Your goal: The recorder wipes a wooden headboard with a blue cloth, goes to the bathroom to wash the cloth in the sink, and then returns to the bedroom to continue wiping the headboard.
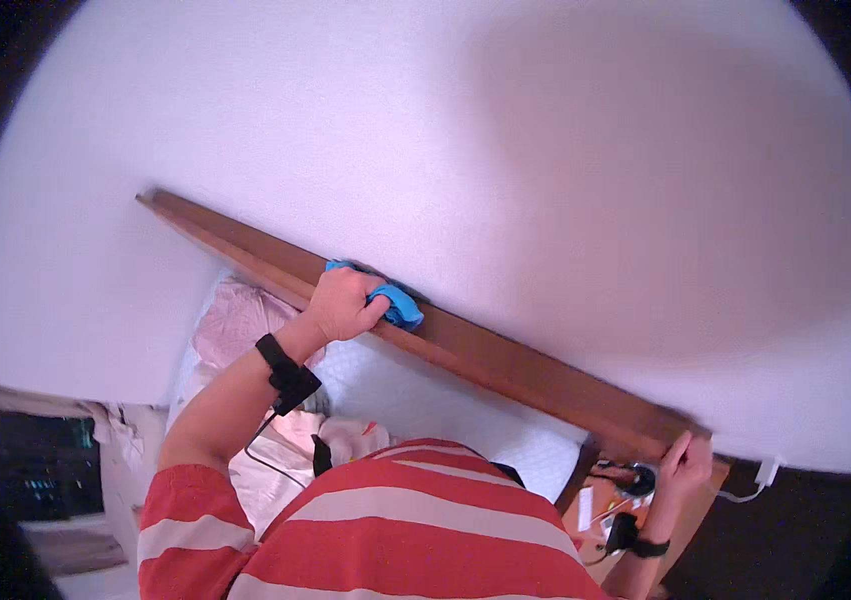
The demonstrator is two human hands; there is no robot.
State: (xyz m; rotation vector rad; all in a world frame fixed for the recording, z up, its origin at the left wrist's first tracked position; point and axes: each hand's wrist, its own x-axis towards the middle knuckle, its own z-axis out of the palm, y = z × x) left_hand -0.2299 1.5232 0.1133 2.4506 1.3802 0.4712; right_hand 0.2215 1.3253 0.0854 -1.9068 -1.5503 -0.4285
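head: left hand clutches blue cloth; right hand curled against shelf, hold unclear.

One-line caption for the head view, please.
Left hand gripping a blue cloth on a brown ledge; right hand at the ledge's right end.

The left arm is bent at the elbow, its forearm slanting from the near left toward the middle. The left hand lies farther out, back facing up, fingers curled into a closed grip. On the near right, the right forearm angles up and outward; the right hand has bent fingers, their exact hold unclear.
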